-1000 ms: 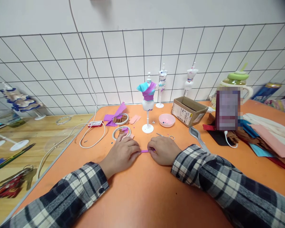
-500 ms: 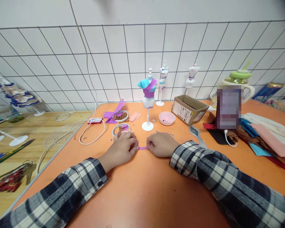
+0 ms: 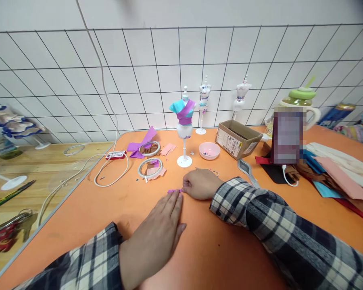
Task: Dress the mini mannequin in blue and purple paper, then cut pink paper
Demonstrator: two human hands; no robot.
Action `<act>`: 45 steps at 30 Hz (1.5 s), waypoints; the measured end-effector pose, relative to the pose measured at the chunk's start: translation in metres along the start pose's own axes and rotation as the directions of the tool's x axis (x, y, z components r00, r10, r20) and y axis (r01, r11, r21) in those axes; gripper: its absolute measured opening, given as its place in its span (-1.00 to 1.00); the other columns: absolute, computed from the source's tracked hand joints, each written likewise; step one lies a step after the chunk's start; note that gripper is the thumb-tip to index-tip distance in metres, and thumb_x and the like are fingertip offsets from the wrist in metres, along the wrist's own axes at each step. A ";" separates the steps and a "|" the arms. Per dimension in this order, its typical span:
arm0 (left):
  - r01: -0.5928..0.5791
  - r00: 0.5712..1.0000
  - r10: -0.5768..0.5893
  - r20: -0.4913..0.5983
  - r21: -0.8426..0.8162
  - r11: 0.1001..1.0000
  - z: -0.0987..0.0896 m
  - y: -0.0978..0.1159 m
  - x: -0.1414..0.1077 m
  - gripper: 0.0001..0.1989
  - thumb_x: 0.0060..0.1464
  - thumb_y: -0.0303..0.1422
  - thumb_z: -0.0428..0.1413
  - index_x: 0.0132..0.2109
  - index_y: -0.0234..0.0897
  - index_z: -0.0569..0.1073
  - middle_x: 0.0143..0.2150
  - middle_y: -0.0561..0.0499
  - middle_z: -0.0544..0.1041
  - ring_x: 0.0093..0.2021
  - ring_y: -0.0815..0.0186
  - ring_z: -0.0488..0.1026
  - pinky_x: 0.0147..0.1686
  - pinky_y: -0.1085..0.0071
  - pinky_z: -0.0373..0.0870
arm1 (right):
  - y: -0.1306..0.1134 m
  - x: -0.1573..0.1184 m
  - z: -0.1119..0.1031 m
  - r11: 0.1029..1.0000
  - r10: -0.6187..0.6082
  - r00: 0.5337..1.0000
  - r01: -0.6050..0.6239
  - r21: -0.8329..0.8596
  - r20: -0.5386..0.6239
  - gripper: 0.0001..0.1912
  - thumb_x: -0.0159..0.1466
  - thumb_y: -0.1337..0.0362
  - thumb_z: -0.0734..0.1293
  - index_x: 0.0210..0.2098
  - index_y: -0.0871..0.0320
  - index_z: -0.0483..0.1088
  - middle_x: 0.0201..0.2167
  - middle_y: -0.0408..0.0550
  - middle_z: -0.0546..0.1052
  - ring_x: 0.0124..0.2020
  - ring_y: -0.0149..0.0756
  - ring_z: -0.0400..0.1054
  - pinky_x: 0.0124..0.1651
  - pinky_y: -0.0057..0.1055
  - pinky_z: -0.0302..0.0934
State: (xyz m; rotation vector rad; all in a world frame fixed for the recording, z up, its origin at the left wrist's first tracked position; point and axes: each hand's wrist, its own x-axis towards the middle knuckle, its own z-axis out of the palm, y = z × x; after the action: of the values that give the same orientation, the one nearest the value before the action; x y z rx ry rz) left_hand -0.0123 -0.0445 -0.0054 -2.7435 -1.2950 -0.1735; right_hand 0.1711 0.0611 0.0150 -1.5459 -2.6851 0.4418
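Note:
A short, narrow purple strip [image 3: 173, 191], paper or fabric, lies on the orange table [image 3: 109, 209]. My left hand [image 3: 159, 227] is open and flat, its fingertips resting on the strip's near edge. My right hand [image 3: 201, 184] is closed, thumb and finger pinching the strip's right end. Behind the hands stands a small white dress form [image 3: 184, 129] on a round base, wrapped in crossed purple and turquoise pieces. Two tape rolls [image 3: 150, 168] lie to its left, among purple and pink scraps.
A pink bowl [image 3: 209, 151] and an open cardboard box [image 3: 238, 139] stand right of the dress form. Grey-handled scissors [image 3: 248, 172] lie near my right sleeve. A phone [image 3: 287, 137] leans before a mug, beside folded cloth pieces [image 3: 341, 177]. A white cable [image 3: 103, 185] loops at left.
My left hand has let go of the strip's left end, drawn back toward me, and flattened out over it. My right hand keeps its pinch. The view has shifted slightly right.

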 end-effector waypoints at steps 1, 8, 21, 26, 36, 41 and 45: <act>0.000 0.999 -0.001 0.036 0.015 1.000 0.001 0.002 0.000 -0.42 0.33 -0.20 -0.12 0.34 -0.53 0.13 0.35 -0.39 0.21 0.33 -0.08 0.19 0.19 -0.06 0.25 | 0.000 0.000 0.000 1.000 0.002 1.000 -0.001 -0.002 0.001 -0.76 0.25 0.14 0.23 -0.28 0.05 0.51 -0.22 -0.07 0.60 -0.21 -0.22 0.44 -0.25 -0.39 0.16; 0.077 0.988 -0.074 0.135 -0.015 0.997 -0.002 -0.004 0.014 -0.36 0.33 -0.07 -0.14 0.37 -0.43 0.11 0.33 -0.30 0.27 0.29 -0.01 0.26 0.18 -0.02 0.23 | -0.003 -0.001 0.000 1.000 0.006 1.000 -0.006 -0.023 0.001 -0.75 0.26 0.18 0.21 -0.24 0.05 0.51 -0.19 -0.06 0.59 -0.17 -0.20 0.44 -0.22 -0.37 0.16; 0.054 0.998 -0.053 0.025 -0.075 0.996 -0.006 -0.018 0.019 -0.57 0.32 -0.12 -0.08 0.19 -0.24 0.34 0.14 -0.11 0.46 0.18 0.04 0.28 0.21 -0.06 -0.01 | 0.016 -0.020 -0.011 0.996 0.088 0.995 -0.086 0.037 -0.048 -0.74 0.28 0.13 0.22 -0.22 0.01 0.52 -0.20 -0.13 0.58 -0.22 -0.28 0.41 -0.31 -0.39 0.07; 0.045 0.999 -0.043 0.024 -0.082 0.996 -0.004 -0.025 0.021 -0.59 0.32 -0.12 -0.08 0.19 -0.17 0.34 0.10 -0.07 0.48 0.16 0.05 0.28 0.24 -0.15 -0.15 | 0.015 -0.034 0.001 1.000 -0.014 0.973 0.018 0.014 -0.232 -0.73 0.26 0.02 0.28 -0.19 0.00 0.50 -0.19 -0.14 0.53 -0.15 -0.27 0.37 -0.23 -0.37 0.09; 0.020 1.000 -0.019 0.010 -0.081 0.997 -0.006 -0.027 0.022 -0.62 0.30 -0.14 -0.04 0.16 -0.17 0.36 0.03 -0.05 0.49 0.12 0.07 0.29 0.28 -0.19 -0.25 | 0.004 -0.034 0.005 0.998 0.022 0.988 -0.030 -0.047 -0.152 -0.75 0.31 0.21 0.20 -0.26 0.04 0.53 -0.22 -0.11 0.56 -0.17 -0.26 0.39 -0.19 -0.34 0.09; 0.008 1.000 -0.007 0.017 -0.071 0.997 -0.006 -0.027 0.024 -0.58 0.31 -0.13 -0.07 0.22 -0.16 0.31 -0.01 -0.07 0.47 0.08 0.08 0.31 0.26 -0.21 -0.21 | 0.007 -0.032 0.000 0.994 0.106 0.990 -0.106 0.008 -0.092 -0.77 0.27 0.24 0.21 -0.27 0.04 0.52 -0.21 -0.12 0.57 -0.23 -0.30 0.41 -0.25 -0.38 0.11; 0.004 0.999 -0.001 0.040 -0.067 0.998 -0.007 -0.027 0.026 -0.58 0.31 -0.13 -0.07 0.22 -0.15 0.33 -0.03 -0.07 0.46 0.07 0.07 0.30 0.26 -0.25 -0.23 | 0.013 -0.032 -0.003 0.990 0.137 0.989 -0.135 0.026 -0.056 -0.77 0.25 0.24 0.22 -0.29 0.04 0.53 -0.25 -0.13 0.60 -0.26 -0.30 0.42 -0.29 -0.41 0.12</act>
State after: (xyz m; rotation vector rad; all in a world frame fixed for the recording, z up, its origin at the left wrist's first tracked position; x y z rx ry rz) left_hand -0.0168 -0.0086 0.0063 -2.8153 -1.3261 -0.1669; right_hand 0.1986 0.0411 0.0183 -1.7150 -2.5336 0.4215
